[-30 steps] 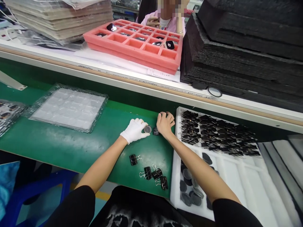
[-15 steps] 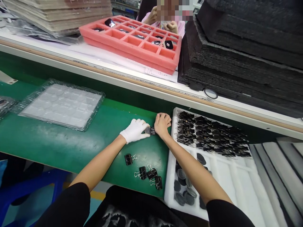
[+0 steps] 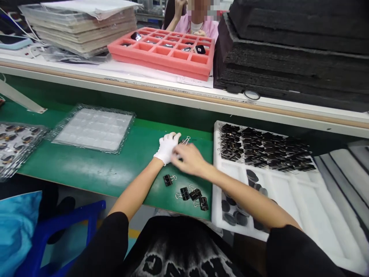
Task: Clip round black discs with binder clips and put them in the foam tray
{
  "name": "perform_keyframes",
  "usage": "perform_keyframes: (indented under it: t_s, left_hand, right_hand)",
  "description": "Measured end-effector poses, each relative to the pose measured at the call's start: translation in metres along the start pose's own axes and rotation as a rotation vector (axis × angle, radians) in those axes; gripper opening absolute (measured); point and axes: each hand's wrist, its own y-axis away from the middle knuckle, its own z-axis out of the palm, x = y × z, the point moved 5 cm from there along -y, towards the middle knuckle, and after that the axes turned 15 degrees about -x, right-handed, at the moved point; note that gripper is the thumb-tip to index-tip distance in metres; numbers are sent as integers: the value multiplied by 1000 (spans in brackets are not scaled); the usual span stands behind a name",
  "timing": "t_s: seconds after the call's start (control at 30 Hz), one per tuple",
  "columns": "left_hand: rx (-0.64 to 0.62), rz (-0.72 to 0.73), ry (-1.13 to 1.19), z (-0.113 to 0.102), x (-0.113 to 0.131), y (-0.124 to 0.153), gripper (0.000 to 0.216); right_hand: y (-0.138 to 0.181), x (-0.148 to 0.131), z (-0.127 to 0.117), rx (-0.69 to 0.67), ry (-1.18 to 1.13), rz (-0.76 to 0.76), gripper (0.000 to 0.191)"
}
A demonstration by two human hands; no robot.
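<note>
My left hand [image 3: 168,149], in a white glove, is closed over the green bench. At its fingertips shows part of a black binder clip [image 3: 186,141] with its wire handle raised. The dark round disc that the glove pinched a moment earlier is hidden now. My bare right hand [image 3: 188,157] reaches across against the glove; motion blurs its fingers, and I cannot tell what they grip. Closer to me lie a single loose binder clip [image 3: 167,179] and a small group of binder clips [image 3: 195,193]. To the right, a white foam tray [image 3: 217,169] holds rows of clips and loose dark discs [image 3: 240,218].
A clear plastic tray [image 3: 92,129] lies on the left, beside another filled tray [image 3: 17,142]. On the raised shelf [image 3: 161,90] stand a pink foam tray [image 3: 158,63], stacked plastic trays [image 3: 83,30] and black foam blocks [image 3: 288,57]. A co-worker [image 3: 198,27] sits behind.
My right hand has swung left from beside the white foam tray onto the gloved hand. The glove has turned, hiding the disc. The camera view has shifted.
</note>
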Motion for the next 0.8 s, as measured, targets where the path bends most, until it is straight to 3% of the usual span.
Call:
perform_keyframes:
  t_s: [0.07,0.17,0.37,0.47,0.53,0.67,0.8]
  left_hand:
    - [4,125,-28,-2,0,5,88]
    - [-27,256,-83,-2,1,11,76]
    - [32,144,-120,-9,-1,14,66]
    - [105,54,-88,-14,-7,10,72]
    - [111,-1,-66,-13,-14,5,75]
    - [42,15,-49,-5,-23,0,51]
    - [-19,152,-59,-2,-21,6,43]
  right_hand:
    - [12,-26,26,-237,-50,-70,21]
    - [20,-28,47,-332,-128,-42,15]
    - [27,57,15,-138,-164,278,15]
    - [26,92,1,-62,-157,378,15]
    - [21,103,-2,-38,-182,379,15]
    - [4,105,-7,-41,-161,394,12]
    - [-14,99,-21,136,-130,491,36]
